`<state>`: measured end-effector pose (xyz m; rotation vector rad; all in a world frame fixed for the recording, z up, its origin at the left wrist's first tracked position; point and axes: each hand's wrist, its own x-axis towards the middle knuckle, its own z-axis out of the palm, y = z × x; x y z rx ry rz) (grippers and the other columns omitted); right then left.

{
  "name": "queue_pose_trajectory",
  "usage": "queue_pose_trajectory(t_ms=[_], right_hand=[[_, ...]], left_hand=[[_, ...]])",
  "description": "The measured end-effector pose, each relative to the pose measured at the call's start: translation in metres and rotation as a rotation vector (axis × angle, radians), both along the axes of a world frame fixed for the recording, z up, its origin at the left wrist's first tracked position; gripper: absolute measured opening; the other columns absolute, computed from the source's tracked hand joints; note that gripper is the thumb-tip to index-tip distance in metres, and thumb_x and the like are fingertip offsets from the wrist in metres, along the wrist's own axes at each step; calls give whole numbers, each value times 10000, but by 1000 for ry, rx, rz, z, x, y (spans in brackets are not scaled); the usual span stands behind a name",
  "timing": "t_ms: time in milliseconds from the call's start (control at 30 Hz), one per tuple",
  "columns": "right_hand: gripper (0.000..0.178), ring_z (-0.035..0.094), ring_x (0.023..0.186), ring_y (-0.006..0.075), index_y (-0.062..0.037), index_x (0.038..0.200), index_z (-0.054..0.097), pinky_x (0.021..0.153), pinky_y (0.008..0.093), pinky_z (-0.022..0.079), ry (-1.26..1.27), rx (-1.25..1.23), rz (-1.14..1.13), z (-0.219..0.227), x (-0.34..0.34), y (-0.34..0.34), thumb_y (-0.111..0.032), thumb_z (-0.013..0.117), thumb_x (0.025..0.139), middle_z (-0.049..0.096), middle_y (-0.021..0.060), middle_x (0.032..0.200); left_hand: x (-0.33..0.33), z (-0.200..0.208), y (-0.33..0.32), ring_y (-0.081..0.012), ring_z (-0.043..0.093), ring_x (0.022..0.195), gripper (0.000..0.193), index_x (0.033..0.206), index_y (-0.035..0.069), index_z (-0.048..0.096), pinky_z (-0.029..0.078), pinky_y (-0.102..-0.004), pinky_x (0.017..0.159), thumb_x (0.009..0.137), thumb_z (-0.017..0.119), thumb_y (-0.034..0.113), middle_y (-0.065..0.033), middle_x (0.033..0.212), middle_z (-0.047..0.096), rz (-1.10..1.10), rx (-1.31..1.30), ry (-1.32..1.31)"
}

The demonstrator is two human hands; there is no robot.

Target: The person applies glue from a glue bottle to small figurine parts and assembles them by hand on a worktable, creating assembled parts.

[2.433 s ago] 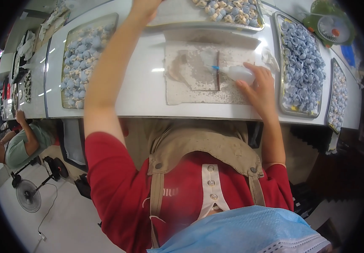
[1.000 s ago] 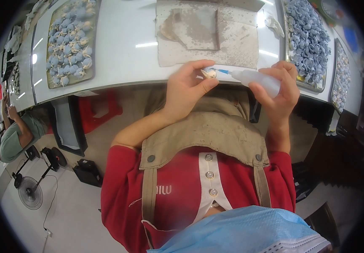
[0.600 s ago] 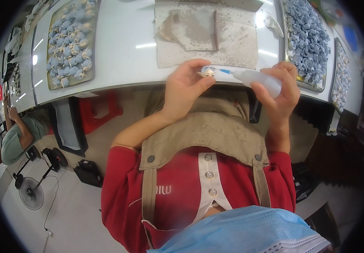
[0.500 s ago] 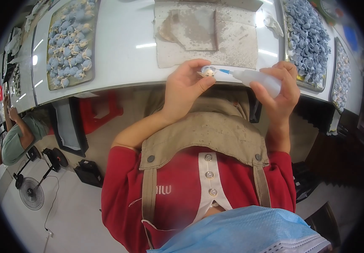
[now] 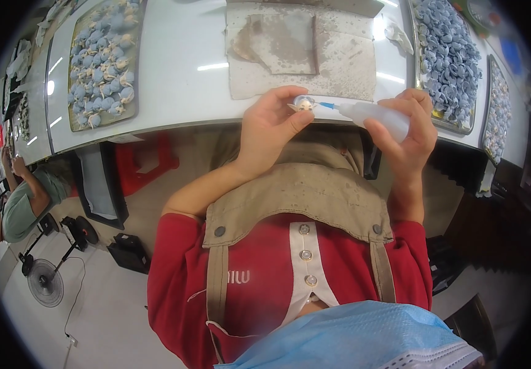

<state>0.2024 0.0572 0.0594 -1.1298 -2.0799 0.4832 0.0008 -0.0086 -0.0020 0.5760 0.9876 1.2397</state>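
Between the thumb and fingers of my left hand (image 5: 270,123) is a small doll head (image 5: 304,105) with a pale face, pointed ears and blue-grey hair. My right hand (image 5: 410,129) is wrapped round a translucent squeeze bottle (image 5: 379,118), which lies tilted on its side. A blue needle tip (image 5: 328,105) on the bottle points left and meets the doll head's right edge, or comes very near it; I cannot tell which. Both hands are above the table's front edge.
A stained cardboard sheet (image 5: 345,74) lies on the white table (image 5: 179,74) beyond my hands. At left is a tray (image 5: 131,111) of doll heads; at right, a tray (image 5: 462,128) of blue-grey hair pieces. A floor fan (image 5: 46,281) and another person (image 5: 29,206) are at far left.
Hardly anything differs. My hands, the doll head and the bottle keep nearly the same place, and the person at far left has shifted an arm slightly.
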Motion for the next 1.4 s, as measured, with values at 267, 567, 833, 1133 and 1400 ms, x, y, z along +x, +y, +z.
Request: queue_pose_trajectory(t_ms=[267, 567, 833, 1133, 1400], right_hand=[[268, 484, 771, 217, -42, 767, 641, 693, 309, 400, 12, -5, 10, 2, -2, 2, -152, 790, 573, 582, 43, 705], [261, 485, 765, 220, -45, 755, 646, 696, 313, 404, -3, -1, 35, -1, -6, 5, -155, 788, 566, 586, 39, 692], [239, 528, 813, 203, -25, 849, 619, 721, 292, 418, 174, -103, -126, -20, 0, 16, -158, 731, 685, 597, 68, 819], [267, 531, 848, 218, -31, 862, 629, 783, 342, 374, 63, -149, -189, -66, -20, 52, -273, 679, 762, 608, 82, 833], [291, 515, 894, 210, -79, 876, 638, 859, 354, 296, -23, -146, -153, -66, -10, 54, -326, 699, 734, 617, 40, 865]], left_hand=[[2, 2, 1, -71, 529, 843, 353, 1151, 14, 525, 439, -204, 765, 816, 637, 17, -35, 965, 593, 1, 30, 21], [0, 3, 1, -67, 530, 833, 356, 1151, 11, 527, 442, -199, 757, 813, 640, 18, -35, 959, 598, -18, 12, 39], [-1, -1, 3, -80, 542, 828, 349, 1147, 1, 526, 453, -212, 765, 816, 634, 19, -51, 966, 603, -18, 3, 43], [-7, 2, 6, -118, 557, 831, 365, 1169, 6, 493, 461, -239, 773, 825, 613, 37, -104, 1021, 595, -158, 17, -235], [4, -4, 20, -123, 558, 867, 373, 1170, -3, 488, 467, -249, 797, 820, 615, 18, -117, 1062, 585, -105, -32, -82]])
